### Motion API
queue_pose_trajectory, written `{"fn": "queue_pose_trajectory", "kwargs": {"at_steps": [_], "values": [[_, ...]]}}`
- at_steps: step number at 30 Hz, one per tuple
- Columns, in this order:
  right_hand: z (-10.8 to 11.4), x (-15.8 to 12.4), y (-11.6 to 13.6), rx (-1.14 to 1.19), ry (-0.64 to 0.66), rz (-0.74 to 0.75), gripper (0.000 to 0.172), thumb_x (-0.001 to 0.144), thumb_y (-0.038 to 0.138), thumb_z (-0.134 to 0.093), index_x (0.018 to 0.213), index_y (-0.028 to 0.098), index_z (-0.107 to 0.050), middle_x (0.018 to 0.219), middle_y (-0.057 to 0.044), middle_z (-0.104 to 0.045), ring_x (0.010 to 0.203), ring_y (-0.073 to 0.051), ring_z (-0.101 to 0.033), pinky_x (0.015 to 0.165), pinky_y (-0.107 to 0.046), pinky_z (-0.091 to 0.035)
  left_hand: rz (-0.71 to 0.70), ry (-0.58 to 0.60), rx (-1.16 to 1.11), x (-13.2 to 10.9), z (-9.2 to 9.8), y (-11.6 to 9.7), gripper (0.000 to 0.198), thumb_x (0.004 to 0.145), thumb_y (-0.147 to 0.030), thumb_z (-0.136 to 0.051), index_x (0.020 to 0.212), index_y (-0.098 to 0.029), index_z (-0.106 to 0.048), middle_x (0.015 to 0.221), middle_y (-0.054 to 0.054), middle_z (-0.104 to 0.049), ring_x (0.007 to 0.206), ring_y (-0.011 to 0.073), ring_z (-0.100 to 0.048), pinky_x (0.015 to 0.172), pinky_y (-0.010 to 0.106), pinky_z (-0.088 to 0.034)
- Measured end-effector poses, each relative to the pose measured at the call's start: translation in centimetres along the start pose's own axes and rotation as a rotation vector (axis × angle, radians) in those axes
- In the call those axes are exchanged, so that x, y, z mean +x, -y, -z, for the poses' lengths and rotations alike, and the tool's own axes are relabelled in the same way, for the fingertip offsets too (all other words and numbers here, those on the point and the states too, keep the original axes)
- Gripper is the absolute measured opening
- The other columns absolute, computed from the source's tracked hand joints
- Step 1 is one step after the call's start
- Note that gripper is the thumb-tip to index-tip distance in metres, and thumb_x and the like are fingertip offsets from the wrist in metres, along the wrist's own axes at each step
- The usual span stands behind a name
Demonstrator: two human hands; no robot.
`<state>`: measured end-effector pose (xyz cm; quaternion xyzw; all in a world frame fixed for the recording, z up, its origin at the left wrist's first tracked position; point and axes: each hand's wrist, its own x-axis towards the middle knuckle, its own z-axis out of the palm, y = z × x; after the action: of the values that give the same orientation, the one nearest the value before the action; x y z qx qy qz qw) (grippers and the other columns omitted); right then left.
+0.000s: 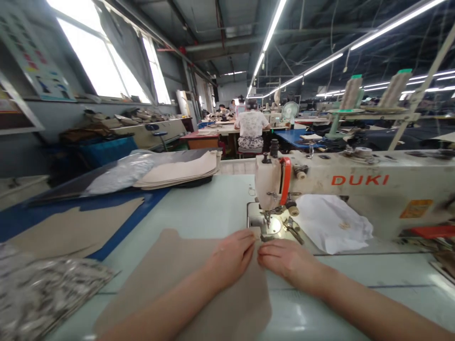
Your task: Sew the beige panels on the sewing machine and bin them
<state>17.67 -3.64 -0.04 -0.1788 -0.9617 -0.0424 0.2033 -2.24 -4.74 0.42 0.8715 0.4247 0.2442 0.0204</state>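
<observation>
Left hand [232,255] and right hand [286,259]: both bare, no gloves, rings or watch; forearms uncovered, no sleeves in view.

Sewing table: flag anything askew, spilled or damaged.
Nothing stands out. Both hands, left hand and right hand, press the tan fabric piece flat by the sewing machine; only a crumpled white cloth lies under its arm.

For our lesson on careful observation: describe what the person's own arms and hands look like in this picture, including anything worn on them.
Both forearms are bare as far as the picture shows: no sleeves come into view. The left hand and the right hand wear no gloves, and no rings, watch or bracelet can be seen. The fingernails look short and plain, though they are too small to tell for sure.
</observation>
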Motion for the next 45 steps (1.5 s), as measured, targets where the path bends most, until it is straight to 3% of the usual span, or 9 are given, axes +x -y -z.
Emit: {"fn": "queue_pose_trajectory", "kwargs": {"at_steps": [7,12,17,22,24,27,32,38,45], "values": [[0.0,0.0,0.8,0.007,-0.078,0.054,0.026,0.095,0.016,-0.038,0.092,0.015,-0.064,0.096,-0.007,-0.069,0.092,-0.016,-0.062,0.088,-0.028,-0.049,0.193,0.045,-0.052,-2.8,2.2,-2.0,0.042,0.082,-0.017,-0.053,0.124,-0.022,-0.052,0.129,0.008,-0.056,0.118,0.0212,-0.053,0.100,0.039,-0.045],[0.4,-0.2,1.0,0.097,-0.138,-0.010,0.027,0.095,0.020,-0.039,0.092,0.017,-0.066,0.094,-0.005,-0.070,0.089,-0.017,-0.063,0.086,-0.030,-0.050,0.078,0.288,0.001,-9.8,2.9,-2.5,0.091,0.069,-0.040,-0.069,0.145,-0.026,-0.020,0.151,0.011,-0.023,0.136,0.0334,-0.027,0.107,0.054,-0.031],[0.5,-0.5,1.1,0.194,-0.128,-0.163,0.023,0.094,0.025,-0.044,0.104,0.019,-0.064,0.097,-0.007,-0.069,0.089,-0.019,-0.063,0.082,-0.032,-0.051,0.214,0.209,0.166,-14.7,6.0,1.2,0.050,0.080,-0.028,-0.054,0.130,-0.026,-0.049,0.133,0.008,-0.054,0.120,0.0277,-0.051,0.098,0.042,-0.044],[0.0,-0.8,0.9,0.225,-0.119,-0.206,0.025,0.094,0.026,-0.043,0.112,0.020,-0.059,0.102,-0.007,-0.068,0.090,-0.018,-0.064,0.081,-0.029,-0.051,0.722,-0.319,0.409,-7.4,15.8,4.5,0.038,0.091,-0.035,-0.033,0.090,-0.015,-0.065,0.076,0.008,-0.071,0.072,0.0247,-0.067,0.065,0.032,-0.053],[-0.3,-1.0,0.7,0.213,-0.117,-0.189,0.025,0.095,0.025,-0.043,0.113,0.021,-0.058,0.102,-0.007,-0.068,0.091,-0.018,-0.064,0.081,-0.029,-0.051,0.662,-0.547,0.550,-2.7,19.4,5.9,0.036,0.092,-0.030,-0.032,0.105,-0.014,-0.061,0.093,0.010,-0.070,0.088,0.0259,-0.065,0.079,0.035,-0.049],[-0.5,-1.2,0.3,0.185,-0.125,-0.192,0.024,0.094,0.024,-0.043,0.112,0.021,-0.058,0.103,-0.007,-0.068,0.092,-0.018,-0.064,0.081,-0.028,-0.052,0.481,-0.528,0.610,3.5,21.7,9.0,0.039,0.093,-0.025,-0.028,0.122,-0.016,-0.052,0.118,0.010,-0.062,0.112,0.0230,-0.055,0.097,0.033,-0.039],[-0.3,-1.0,-0.4,0.125,-0.156,-0.153,0.022,0.092,0.020,-0.045,0.107,0.021,-0.060,0.101,-0.005,-0.070,0.089,-0.016,-0.066,0.080,-0.023,-0.054,0.766,-0.359,0.601,8.2,16.9,15.4,0.036,0.092,-0.017,-0.030,0.118,-0.018,-0.056,0.121,0.013,-0.060,0.118,0.0264,-0.050,0.101,0.046,-0.032],[0.0,-0.7,-0.9,0.073,-0.246,-0.089,0.019,0.089,0.020,-0.049,0.102,0.022,-0.062,0.095,-0.003,-0.072,0.085,-0.015,-0.068,0.077,-0.017,-0.054,0.897,-0.190,0.510,6.9,8.8,20.4,0.031,0.093,-0.030,-0.043,0.118,-0.018,-0.055,0.129,0.010,-0.054,0.121,0.0261,-0.047,0.100,0.051,-0.035],[-0.3,-0.8,-0.9,0.134,-0.130,-0.139,0.019,0.088,0.019,-0.051,0.102,0.024,-0.062,0.096,-0.003,-0.071,0.086,-0.015,-0.067,0.078,-0.019,-0.053,0.832,-0.158,0.561,5.4,9.6,20.1,0.045,0.090,-0.032,-0.041,0.132,-0.017,-0.045,0.142,0.011,-0.042,0.131,0.0240,-0.036,0.107,0.038,-0.028]]}}
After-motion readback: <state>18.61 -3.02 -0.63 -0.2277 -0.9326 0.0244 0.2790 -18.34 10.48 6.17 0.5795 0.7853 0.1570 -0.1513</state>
